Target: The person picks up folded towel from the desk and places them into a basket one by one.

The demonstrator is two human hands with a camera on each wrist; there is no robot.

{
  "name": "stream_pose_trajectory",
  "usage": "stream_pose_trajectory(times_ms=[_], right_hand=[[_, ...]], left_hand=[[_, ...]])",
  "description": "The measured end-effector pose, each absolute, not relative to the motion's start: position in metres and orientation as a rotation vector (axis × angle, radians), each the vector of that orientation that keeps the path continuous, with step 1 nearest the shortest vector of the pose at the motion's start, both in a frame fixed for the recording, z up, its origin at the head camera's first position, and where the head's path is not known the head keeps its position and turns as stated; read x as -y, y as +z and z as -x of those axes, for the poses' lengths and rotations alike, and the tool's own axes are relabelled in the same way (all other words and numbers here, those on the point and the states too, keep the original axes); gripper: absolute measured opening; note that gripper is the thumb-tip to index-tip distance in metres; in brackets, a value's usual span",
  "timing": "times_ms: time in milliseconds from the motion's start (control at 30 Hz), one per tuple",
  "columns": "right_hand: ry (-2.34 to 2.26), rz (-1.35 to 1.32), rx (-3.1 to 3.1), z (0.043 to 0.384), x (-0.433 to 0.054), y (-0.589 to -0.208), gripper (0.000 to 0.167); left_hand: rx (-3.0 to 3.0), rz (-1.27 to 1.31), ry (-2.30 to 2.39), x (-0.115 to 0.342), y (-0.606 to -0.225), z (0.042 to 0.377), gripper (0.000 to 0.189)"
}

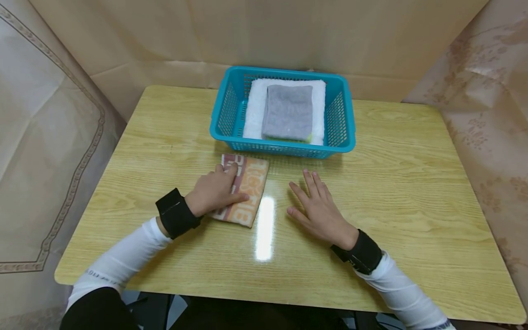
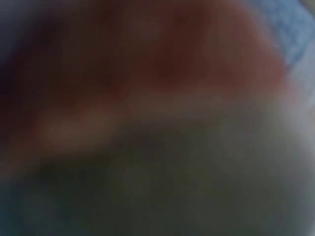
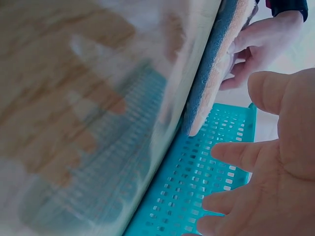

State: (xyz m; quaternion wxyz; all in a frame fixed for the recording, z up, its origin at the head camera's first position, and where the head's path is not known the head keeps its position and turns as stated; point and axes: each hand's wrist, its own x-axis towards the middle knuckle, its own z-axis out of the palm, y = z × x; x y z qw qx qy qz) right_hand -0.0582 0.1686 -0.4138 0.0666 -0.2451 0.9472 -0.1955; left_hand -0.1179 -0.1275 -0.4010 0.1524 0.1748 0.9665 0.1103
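A folded towel (image 1: 252, 183), orange with a mauve band and pale lettering, lies flat on the table in front of the basket. My left hand (image 1: 215, 189) rests on its left part, with the index finger and thumb stretched out over the cloth. To the towel's right, my right hand (image 1: 319, 213) is spread just over the tabletop, holding nothing. In the right wrist view, the right hand (image 3: 266, 162) shows its palm and straight fingers, with the towel's edge (image 3: 211, 73) beyond them. The left wrist view is too dark and blurred to show the hand's work.
A teal plastic basket (image 1: 284, 149) stands at the back of the table (image 1: 412, 192). Inside it a folded grey towel (image 1: 288, 110) lies on a folded white towel (image 1: 253, 114). A beige cloth (image 1: 264, 32) hangs behind the table.
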Motion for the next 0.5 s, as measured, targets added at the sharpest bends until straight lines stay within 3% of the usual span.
stream_pose_trajectory(times_ms=[500], right_hand=[[-0.686, 0.75, -2.84, 0.057, -0.17, -0.417, 0.062]], left_hand=[[-2.717, -0.653, 0.529, 0.113, -0.402, 0.116, 0.061]])
